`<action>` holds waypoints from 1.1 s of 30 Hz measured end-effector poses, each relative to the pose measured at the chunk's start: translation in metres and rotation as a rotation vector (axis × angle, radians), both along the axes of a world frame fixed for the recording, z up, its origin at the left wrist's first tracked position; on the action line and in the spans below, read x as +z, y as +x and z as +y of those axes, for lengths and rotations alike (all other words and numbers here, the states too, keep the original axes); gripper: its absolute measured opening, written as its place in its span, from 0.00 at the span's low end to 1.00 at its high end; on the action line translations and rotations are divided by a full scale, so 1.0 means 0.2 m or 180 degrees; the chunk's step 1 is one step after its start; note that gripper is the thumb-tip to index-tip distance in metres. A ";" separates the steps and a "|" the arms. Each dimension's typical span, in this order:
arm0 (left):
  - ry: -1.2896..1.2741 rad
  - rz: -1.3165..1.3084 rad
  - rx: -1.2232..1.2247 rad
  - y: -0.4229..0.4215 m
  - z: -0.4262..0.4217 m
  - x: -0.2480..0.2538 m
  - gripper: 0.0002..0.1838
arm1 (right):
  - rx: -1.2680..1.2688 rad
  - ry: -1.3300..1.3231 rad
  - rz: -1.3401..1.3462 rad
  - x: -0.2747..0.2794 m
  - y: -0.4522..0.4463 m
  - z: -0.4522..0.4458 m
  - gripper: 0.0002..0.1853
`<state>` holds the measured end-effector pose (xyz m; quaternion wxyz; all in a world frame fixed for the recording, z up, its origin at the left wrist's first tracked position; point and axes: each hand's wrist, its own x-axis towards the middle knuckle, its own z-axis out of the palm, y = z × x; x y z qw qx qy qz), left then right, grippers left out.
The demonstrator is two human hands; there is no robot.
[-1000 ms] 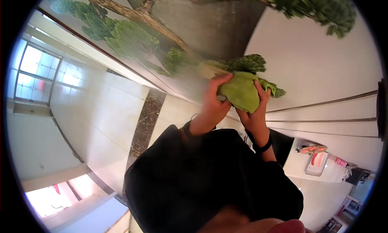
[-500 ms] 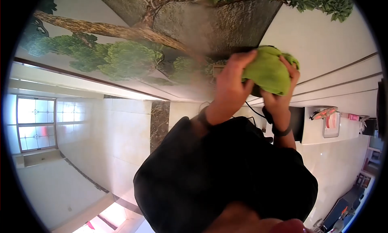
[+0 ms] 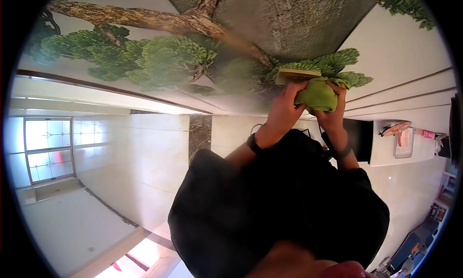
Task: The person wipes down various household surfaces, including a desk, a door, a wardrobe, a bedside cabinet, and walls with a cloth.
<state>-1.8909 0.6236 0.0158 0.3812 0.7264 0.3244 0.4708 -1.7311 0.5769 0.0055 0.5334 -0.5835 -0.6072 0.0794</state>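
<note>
Fingers (image 3: 295, 88) of the left hand (image 3: 284, 107) and the right hand (image 3: 333, 119) are clamping on a green cloth (image 3: 319, 95), pressing it from its two sides. The cloth is sitting bunched between them, in front of a wall picture (image 3: 169, 61) of trees, and its folds are hiding whatever may be inside. Both thumbs are lying along its lower edge, while several fingertips are disappearing behind it. Whether the cloth is touching the wall, I cannot tell.

Just above the left fingertips, a small tan panel (image 3: 298, 75) is standing out against the painted leaves; the hand and cloth are covering part of its lower edge, and its markings are coming out too small to read. A hazy patch is blurring the painted branches to its left, and the dark rim of the view is cutting off the treetop.

Dark bands (image 3: 251, 144) are circling both wrists, the right one merging with the dark things behind it. A black top (image 3: 284, 205) is blocking much of the floor (image 3: 144, 152). Well apart on the right, a tray (image 3: 404, 150) is resting on a white table (image 3: 383, 155), its contents showing only as pale and reddish shapes.
</note>
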 end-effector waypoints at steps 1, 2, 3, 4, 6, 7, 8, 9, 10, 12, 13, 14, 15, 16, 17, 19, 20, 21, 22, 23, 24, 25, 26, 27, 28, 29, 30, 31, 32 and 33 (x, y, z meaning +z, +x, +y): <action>-0.0059 0.0016 0.0021 -0.04 0.00 -0.02 0.27 | 0.0025 0.0058 -0.0068 -0.03 -0.03 0.01 0.38; 0.0120 0.0021 0.0037 -0.06 0.01 0.00 0.28 | -0.0155 0.0200 -0.0032 -0.02 -0.08 0.02 0.37; 0.0142 0.0014 0.0198 -0.09 0.01 -0.02 0.29 | -0.0139 0.0238 -0.0136 -0.01 -0.14 0.03 0.37; 0.0160 0.0009 0.0359 -0.11 0.02 -0.03 0.29 | -0.0120 0.0269 -0.0239 0.00 -0.19 0.04 0.37; -0.0076 0.0000 0.0640 -0.18 0.03 -0.03 0.27 | -0.0036 0.0216 -0.0279 0.03 -0.30 0.06 0.36; -0.0349 -0.0007 0.0765 -0.23 0.03 -0.01 0.26 | 0.0037 0.0179 -0.0303 0.02 -0.35 0.07 0.36; -0.0625 -0.0021 0.0891 -0.26 0.02 0.00 0.24 | 0.0109 0.0139 -0.0335 0.02 -0.39 0.10 0.35; -0.0439 -0.0072 0.1089 -0.29 0.03 0.00 0.24 | 0.0182 0.0097 -0.0375 0.02 -0.43 0.12 0.34; -0.0251 -0.0129 0.1283 -0.32 0.04 0.00 0.24 | 0.0303 0.0177 -0.0241 0.04 -0.47 0.14 0.33; -0.0036 -0.0525 0.1508 -0.34 0.05 0.01 0.24 | 0.0389 0.0343 -0.0136 0.09 -0.52 0.18 0.33; 0.0086 -0.0671 0.1550 -0.32 0.06 0.02 0.24 | 0.0431 0.0433 -0.0093 0.13 -0.53 0.19 0.33; 0.0202 -0.0824 0.1588 -0.30 0.07 0.04 0.25 | 0.0477 0.0316 0.0027 0.17 -0.53 0.20 0.33; 0.0304 -0.0990 0.1630 -0.27 0.08 0.08 0.25 | 0.0417 0.0487 -0.0052 0.22 -0.50 0.20 0.33; 0.0484 -0.0983 0.1519 -0.23 0.09 0.10 0.25 | 0.0357 0.0658 -0.0147 0.27 -0.46 0.20 0.34; 0.0661 -0.0986 0.1409 -0.20 0.10 0.13 0.25 | 0.0299 0.0825 -0.0253 0.30 -0.43 0.22 0.34; 0.1070 -0.0793 0.1137 -0.13 0.11 0.20 0.28 | -0.0203 0.1075 -0.0630 0.23 -0.34 0.20 0.34; 0.1300 -0.0592 0.0974 -0.09 0.10 0.24 0.30 | -0.0378 0.1234 -0.0728 0.23 -0.29 0.19 0.34; 0.1518 -0.0390 0.0820 -0.05 0.09 0.27 0.33 | -0.0540 0.1382 -0.0826 0.22 -0.24 0.16 0.34; 0.1629 -0.0261 0.0656 0.00 0.09 0.28 0.36 | -0.0760 0.1330 -0.0957 0.19 -0.18 0.13 0.32; 0.1473 -0.0240 0.0450 0.05 0.08 0.27 0.36 | -0.0827 0.1320 -0.0805 0.14 -0.12 0.12 0.32; 0.1317 -0.0222 0.0250 0.10 0.06 0.25 0.36 | -0.0892 0.1313 -0.0650 0.08 -0.06 0.10 0.31; 0.1165 -0.0208 0.0056 0.16 0.04 0.24 0.36 | -0.0954 0.1308 -0.0493 0.02 0.00 0.08 0.31; 0.1044 -0.0091 0.0012 0.20 0.02 0.20 0.35 | -0.0952 0.1327 -0.0317 -0.03 0.04 0.07 0.31; 0.0989 -0.0002 -0.0052 0.24 0.01 0.16 0.35 | -0.0944 0.1347 -0.0140 -0.09 0.09 0.05 0.32; 0.0941 0.0090 -0.0115 0.26 0.00 0.11 0.35 | -0.1102 0.1158 -0.0501 -0.16 0.14 0.02 0.32; 0.0895 0.0188 -0.0172 0.28 -0.01 0.07 0.35 | -0.1090 0.0998 -0.0702 -0.22 0.19 0.00 0.34; 0.0822 0.0223 -0.0216 0.29 -0.01 0.04 0.34 | -0.1063 0.0834 -0.0893 -0.26 0.22 -0.03 0.37; 0.0729 0.0270 -0.0206 0.28 -0.01 0.01 0.34 | -0.1023 0.0673 -0.1072 -0.29 0.24 -0.05 0.40; 0.0643 0.0320 -0.0186 0.26 -0.02 -0.02 0.34 | -0.0836 0.0618 -0.0945 -0.32 0.24 -0.05 0.39; 0.0560 0.0374 -0.0157 0.24 -0.03 -0.03 0.34 | -0.0655 0.0559 -0.0812 -0.35 0.25 -0.05 0.39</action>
